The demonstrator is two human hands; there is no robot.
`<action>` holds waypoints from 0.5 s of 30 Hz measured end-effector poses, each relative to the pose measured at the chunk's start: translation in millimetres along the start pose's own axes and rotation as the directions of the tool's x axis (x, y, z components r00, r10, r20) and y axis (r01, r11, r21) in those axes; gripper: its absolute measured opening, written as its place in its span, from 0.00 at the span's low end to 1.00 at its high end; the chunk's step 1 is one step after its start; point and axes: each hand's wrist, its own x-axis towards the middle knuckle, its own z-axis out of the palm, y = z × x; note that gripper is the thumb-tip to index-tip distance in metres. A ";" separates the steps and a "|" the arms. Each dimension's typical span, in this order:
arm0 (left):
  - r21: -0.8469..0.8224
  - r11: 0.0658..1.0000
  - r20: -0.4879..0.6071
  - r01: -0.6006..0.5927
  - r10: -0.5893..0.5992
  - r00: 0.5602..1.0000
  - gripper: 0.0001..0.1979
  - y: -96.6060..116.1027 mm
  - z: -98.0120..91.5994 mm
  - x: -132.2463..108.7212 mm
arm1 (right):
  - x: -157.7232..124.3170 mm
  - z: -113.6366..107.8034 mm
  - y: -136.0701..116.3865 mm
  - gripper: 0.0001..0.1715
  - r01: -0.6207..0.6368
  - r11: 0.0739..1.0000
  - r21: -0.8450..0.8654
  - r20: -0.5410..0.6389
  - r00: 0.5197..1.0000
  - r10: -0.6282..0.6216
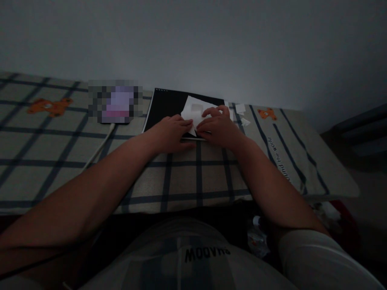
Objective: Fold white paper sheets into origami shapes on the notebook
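A white sheet of paper (195, 110), partly folded, lies on a black board (165, 106) on a checked cloth. My left hand (171, 135) rests on the paper's left edge, its fingers pressed down on a fold. My right hand (218, 125) lies on the paper's right side, fingers bent and pressing on it. The two sets of fingertips almost meet near the paper's lower corner. The light is dim.
The checked cloth (60, 153) has orange bear prints (50, 106). A blurred device (115, 100) with a white cable (98, 149) lies to the left of the board. Small white paper pieces (243, 114) sit to its right. A grey wall stands behind.
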 end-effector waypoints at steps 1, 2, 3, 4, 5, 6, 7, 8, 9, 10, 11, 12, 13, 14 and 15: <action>0.006 1.000 0.000 -0.002 0.002 1.000 0.39 -0.5 0.3 0.0 | -0.4 0.4 0.1 0.18 0.009 1.000 -0.007 0.003 1.000 -0.009; 0.014 1.000 0.002 -0.004 0.004 1.000 0.40 -0.9 0.8 0.0 | -0.9 0.8 0.2 0.18 0.018 1.000 -0.014 0.005 1.000 -0.018; 0.022 1.000 0.006 -0.007 0.007 1.000 0.40 -1.3 1.4 0.0 | -1.4 1.1 0.3 0.19 0.027 0.999 -0.022 0.005 1.000 -0.027; 0.030 1.000 0.010 -0.009 0.009 1.000 0.40 -1.3 2.1 0.0 | -1.8 1.6 0.3 0.19 0.033 0.999 -0.031 0.002 0.999 -0.033; 0.037 0.999 0.012 -0.011 0.010 1.000 0.40 -1.1 2.7 0.1 | -1.9 2.4 0.3 0.19 0.036 0.999 -0.041 -0.004 0.999 -0.036; 0.044 0.999 0.014 -0.011 0.011 1.000 0.40 -0.4 3.1 0.1 | -1.8 3.6 0.3 0.20 0.037 0.998 -0.053 -0.012 0.999 -0.037; 0.050 0.999 0.017 -0.010 0.009 1.000 0.41 0.7 3.3 0.2 | -1.3 5.2 0.2 0.20 0.035 0.997 -0.068 -0.023 0.999 -0.036; 0.055 0.998 0.022 -0.004 0.003 1.000 0.41 2.1 3.1 0.1 | -0.6 7.2 0.3 0.21 0.032 0.996 -0.084 -0.032 0.999 -0.034; 0.059 0.998 0.030 0.002 -0.004 1.000 0.41 3.7 2.6 0.0 | 0.2 9.3 0.5 0.21 0.030 0.995 -0.100 -0.040 0.999 -0.034; 0.061 0.998 0.040 0.009 -0.012 0.999 0.41 5.3 1.8 -0.2 | 1.1 11.5 0.8 0.21 0.031 0.993 -0.116 -0.046 0.998 -0.037; 0.063 0.998 0.049 0.016 -0.019 0.999 0.40 6.9 0.7 -0.5 | 2.0 13.6 1.2 0.21 0.035 0.991 -0.130 -0.049 0.998 -0.042; 0.066 0.998 0.057 0.021 -0.025 0.998 0.40 8.2 -0.5 -0.7 | 2.7 15.4 1.6 0.20 0.040 0.989 -0.143 -0.052 0.997 -0.048; 0.068 0.997 0.061 0.024 -0.028 0.998 0.40 9.3 -1.8 -1.0 | 3.1 16.8 1.9 0.20 0.046 0.987 -0.154 -0.055 0.997 -0.055; 0.071 0.997 0.062 0.025 -0.029 0.998 0.40 10.1 -2.9 -1.2 | 3.4 17.8 2.1 0.19 0.052 0.985 -0.162 -0.059 0.996 -0.062; 0.073 0.997 0.062 0.025 -0.030 0.998 0.40 10.6 -3.8 -1.3 | 3.4 18.3 2.1 0.19 0.056 0.984 -0.170 -0.063 0.996 -0.067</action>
